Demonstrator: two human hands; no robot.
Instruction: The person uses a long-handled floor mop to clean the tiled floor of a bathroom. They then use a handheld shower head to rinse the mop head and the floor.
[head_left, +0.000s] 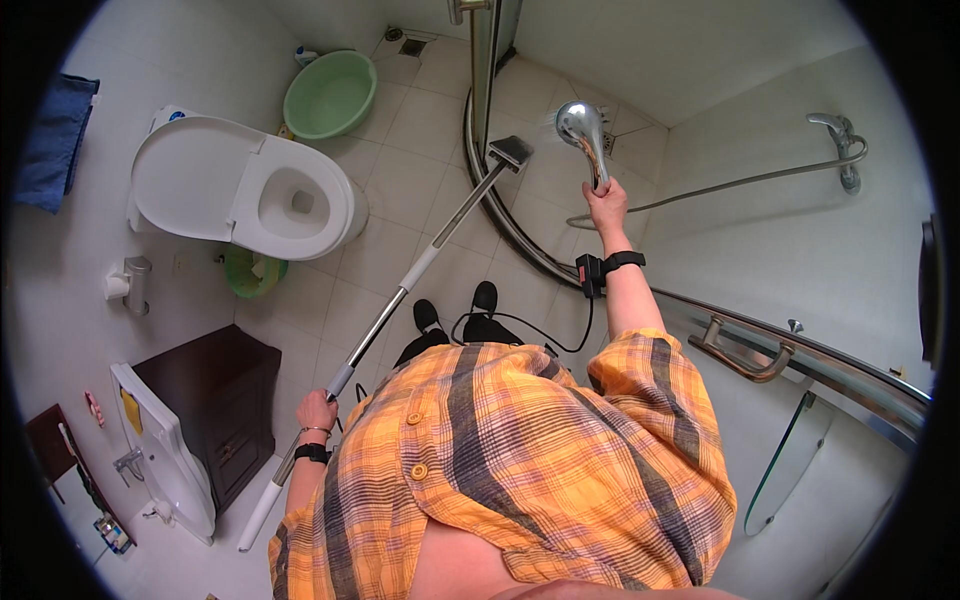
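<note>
My left hand (316, 412) grips the pole of a long-handled floor brush (421, 264), low at the left. The pole slants up and right, and its dark brush head (511, 152) lies over the curved metal track of the shower enclosure. With my right hand (606, 201) I hold the handle of a chrome shower head (579, 126) over the tiled shower floor. Streaks, seemingly water, show beside its face. A metal hose (739, 171) runs from near my right hand to the wall-mounted shower mixer (845, 154).
A toilet (298, 201) with its lid raised, a green plastic basin (330, 94) and a green waste bin (251, 271) stand at the left. Below them are a dark wooden cabinet (225, 405) and a washbasin (165, 457). The curved shower track (525, 251) crosses the floor ahead of my shoes.
</note>
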